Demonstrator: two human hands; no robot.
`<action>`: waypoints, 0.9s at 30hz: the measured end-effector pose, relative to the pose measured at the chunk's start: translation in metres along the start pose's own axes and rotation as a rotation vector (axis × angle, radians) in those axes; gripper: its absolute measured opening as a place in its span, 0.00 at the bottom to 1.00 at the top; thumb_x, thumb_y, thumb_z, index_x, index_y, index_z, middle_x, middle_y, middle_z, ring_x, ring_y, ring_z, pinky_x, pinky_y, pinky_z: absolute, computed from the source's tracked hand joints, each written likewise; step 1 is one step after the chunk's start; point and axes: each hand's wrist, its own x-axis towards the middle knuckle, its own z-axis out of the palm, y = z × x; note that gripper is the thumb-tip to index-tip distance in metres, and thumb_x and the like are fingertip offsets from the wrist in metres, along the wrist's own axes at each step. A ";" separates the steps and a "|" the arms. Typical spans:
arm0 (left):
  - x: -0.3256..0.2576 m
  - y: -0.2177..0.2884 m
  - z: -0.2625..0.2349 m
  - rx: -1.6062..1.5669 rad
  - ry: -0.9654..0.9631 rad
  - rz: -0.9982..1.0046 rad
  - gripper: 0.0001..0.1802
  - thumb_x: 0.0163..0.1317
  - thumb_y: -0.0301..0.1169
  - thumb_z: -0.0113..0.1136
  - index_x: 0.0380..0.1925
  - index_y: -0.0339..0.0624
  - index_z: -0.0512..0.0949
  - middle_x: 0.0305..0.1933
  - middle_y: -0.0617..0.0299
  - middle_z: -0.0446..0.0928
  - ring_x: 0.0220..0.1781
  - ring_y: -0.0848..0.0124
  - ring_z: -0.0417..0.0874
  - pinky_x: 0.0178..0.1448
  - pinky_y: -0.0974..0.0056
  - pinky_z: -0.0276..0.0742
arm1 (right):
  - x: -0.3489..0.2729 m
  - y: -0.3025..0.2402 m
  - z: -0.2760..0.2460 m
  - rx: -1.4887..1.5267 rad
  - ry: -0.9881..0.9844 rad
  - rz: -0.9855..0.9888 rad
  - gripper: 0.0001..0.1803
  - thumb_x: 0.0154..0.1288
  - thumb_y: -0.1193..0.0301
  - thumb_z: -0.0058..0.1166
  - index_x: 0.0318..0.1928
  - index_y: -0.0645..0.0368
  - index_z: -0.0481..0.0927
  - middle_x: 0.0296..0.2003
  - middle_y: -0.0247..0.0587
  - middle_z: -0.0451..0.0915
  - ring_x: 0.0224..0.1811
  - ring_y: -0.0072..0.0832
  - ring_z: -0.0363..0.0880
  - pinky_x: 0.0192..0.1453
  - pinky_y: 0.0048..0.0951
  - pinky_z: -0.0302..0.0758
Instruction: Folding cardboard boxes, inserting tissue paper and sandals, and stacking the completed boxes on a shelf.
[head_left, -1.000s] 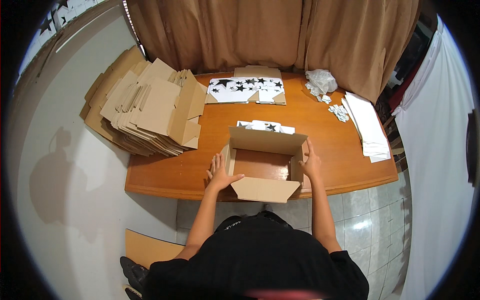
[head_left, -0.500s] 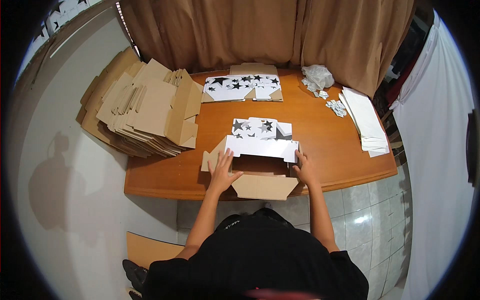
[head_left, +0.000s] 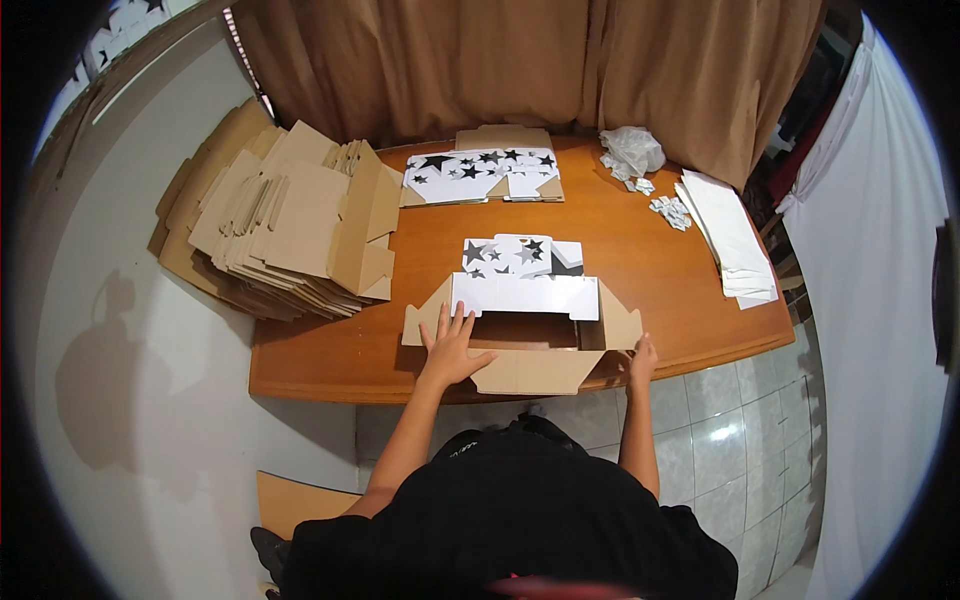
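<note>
An open cardboard box (head_left: 540, 371) sits at the near edge of the table, its brown flaps spread out to the left, right and front. Its far side carries a white panel (head_left: 525, 295), with a star-printed flap (head_left: 500, 258) standing out beyond it. My left hand (head_left: 450, 348) lies with spread fingers at the box's left front corner, over the left flap. At the right, my right hand (head_left: 642, 362) has its fingers closed at the outer edge of the right flap (head_left: 620, 322). The box's inside is dark.
A tall pile of folded cardboard boxes (head_left: 290, 220) fills the table's left side. Star-printed flattened boxes (head_left: 480, 175) lie at the back. To the right are a crumpled plastic bag (head_left: 632, 152), small white packets (head_left: 670, 211) and a stack of white sheets (head_left: 728, 240).
My right hand has moved right and nearer, from the box's right wall to the flap there. That right flap now sticks outward. My left hand has barely shifted.
</note>
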 end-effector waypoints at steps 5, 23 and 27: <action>0.000 0.010 0.000 0.048 0.036 -0.013 0.59 0.35 0.69 0.58 0.64 0.44 0.56 0.71 0.44 0.39 0.72 0.47 0.30 0.64 0.32 0.23 | -0.026 -0.044 0.014 0.311 -0.379 -0.210 0.20 0.69 0.57 0.38 0.45 0.60 0.76 0.46 0.39 0.74 0.54 0.31 0.69 0.55 0.36 0.67; 0.004 0.016 0.000 -0.010 0.069 -0.039 0.57 0.33 0.67 0.62 0.62 0.47 0.61 0.71 0.41 0.29 0.72 0.46 0.25 0.63 0.32 0.23 | -0.047 -0.059 0.117 -1.186 -0.087 -0.531 0.48 0.39 0.71 0.67 0.61 0.56 0.53 0.59 0.61 0.55 0.49 0.56 0.70 0.47 0.46 0.73; 0.003 0.011 -0.004 -0.114 0.126 -0.010 0.56 0.34 0.65 0.63 0.62 0.47 0.60 0.70 0.41 0.32 0.72 0.47 0.27 0.64 0.33 0.23 | -0.041 -0.057 0.116 -1.179 -0.084 -0.518 0.50 0.39 0.65 0.68 0.62 0.56 0.52 0.59 0.63 0.54 0.50 0.57 0.69 0.48 0.50 0.71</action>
